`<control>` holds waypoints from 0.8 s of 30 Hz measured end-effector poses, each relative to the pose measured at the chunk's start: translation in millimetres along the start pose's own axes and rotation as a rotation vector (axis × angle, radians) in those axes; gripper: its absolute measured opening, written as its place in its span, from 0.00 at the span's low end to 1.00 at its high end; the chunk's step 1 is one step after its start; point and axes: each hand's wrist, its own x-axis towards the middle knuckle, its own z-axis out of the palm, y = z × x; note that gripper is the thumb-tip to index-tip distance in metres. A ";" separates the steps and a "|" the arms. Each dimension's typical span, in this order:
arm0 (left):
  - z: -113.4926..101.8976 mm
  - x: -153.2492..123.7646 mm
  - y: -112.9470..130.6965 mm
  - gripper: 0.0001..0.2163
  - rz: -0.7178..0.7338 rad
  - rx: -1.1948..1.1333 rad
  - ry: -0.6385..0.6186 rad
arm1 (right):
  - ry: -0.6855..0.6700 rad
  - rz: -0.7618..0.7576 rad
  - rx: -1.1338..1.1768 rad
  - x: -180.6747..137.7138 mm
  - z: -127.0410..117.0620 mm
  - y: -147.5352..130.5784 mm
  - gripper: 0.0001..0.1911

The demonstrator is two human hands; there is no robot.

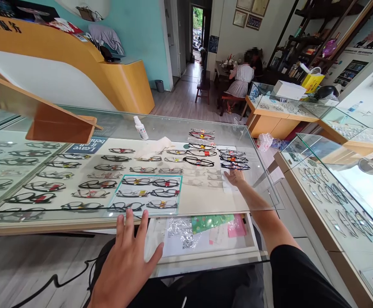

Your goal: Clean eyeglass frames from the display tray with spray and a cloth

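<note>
Across the glass worktop (202, 201), seen from the head camera, the two hands are well apart. At the right end, the right hand (236, 177) reaches forward to a stack of glasses (234, 159), several dark-rimmed pairs lying one behind another. Its thumb points out to the left, while the other fingers are largely hidden by the nearest frames, so whether it grips them or only touches them cannot be told. The left hand (127, 263) is open and holds nothing, fingers spread, palm down, its fingertips at the front edge of the worktop; whether they touch the glass is unclear.

Just left of the stack, a second column of glasses (199, 161) lies on the glass top, some with red or yellow tags, their shadows falling on the pale shelf below. Farther left, a crumpled white cloth (154, 147) lies near an upright white spray bottle (141, 128). Under the glass, more pairs are laid out in rows, some of them on a teal-bordered sheet (148, 193).

Below the front edge, a white drawer (254, 237) stands open, with papers, a green patterned packet (210, 222) and a pink slip (236, 226) inside. Beyond the worktop, two people (243, 77) sit at a dark table.
</note>
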 end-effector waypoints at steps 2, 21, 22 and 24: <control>-1.0 0.0 0.8 0.43 -0.027 -0.012 -0.025 | 0.007 0.001 -0.002 -1.5 -1.6 -1.8 0.42; 6.0 1.4 -5.8 0.44 -0.061 -0.018 -0.075 | -0.380 -0.582 -0.050 -148.6 -69.7 -148.7 0.28; 7.2 2.0 -5.8 0.43 -0.060 -0.016 -0.071 | -0.436 -0.656 -0.036 -166.8 -71.9 -158.8 0.29; 8.4 3.3 -4.6 0.44 -0.069 -0.017 -0.065 | -0.547 -0.814 0.024 -203.1 -84.2 -171.6 0.32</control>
